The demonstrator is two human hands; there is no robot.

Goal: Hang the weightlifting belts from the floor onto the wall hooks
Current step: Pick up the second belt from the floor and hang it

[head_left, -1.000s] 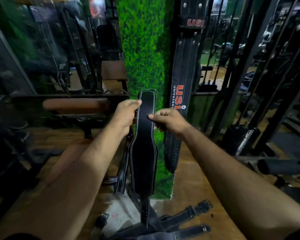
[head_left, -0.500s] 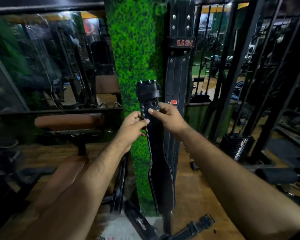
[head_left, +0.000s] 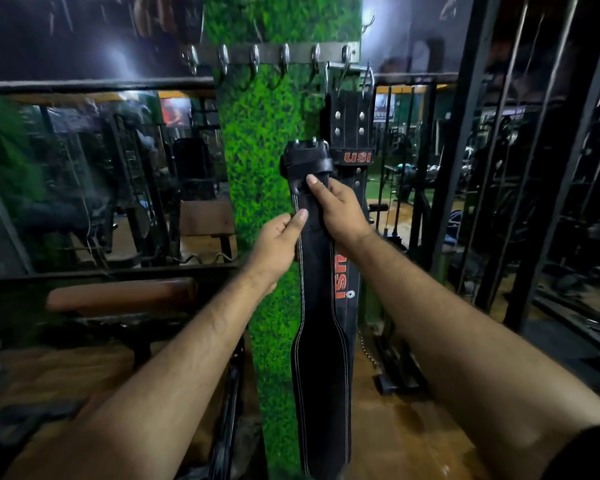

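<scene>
A black weightlifting belt [head_left: 321, 368] with white stitching hangs upright in front of the green pillar, buckle end up. My left hand [head_left: 279, 242] pinches its left edge below the buckle. My right hand [head_left: 336, 209] grips it just higher, thumb on the front. Behind it a second black belt marked USI [head_left: 352, 133] hangs by its buckle from the rightmost hook. The metal hook rail [head_left: 271, 55] runs across the pillar top, well above the held belt's buckle, and its other hooks are bare.
The grass-covered pillar [head_left: 257, 168] stands straight ahead. A padded bench [head_left: 118, 296] sits at the lower left under a mirror wall. Black rack posts [head_left: 458, 150] and gym machines fill the right side. The floor below is wooden.
Both hands have lifted the belt higher along the pillar, and my view has tilted up so that the hook rail shows. The belts on the floor have dropped out of view.
</scene>
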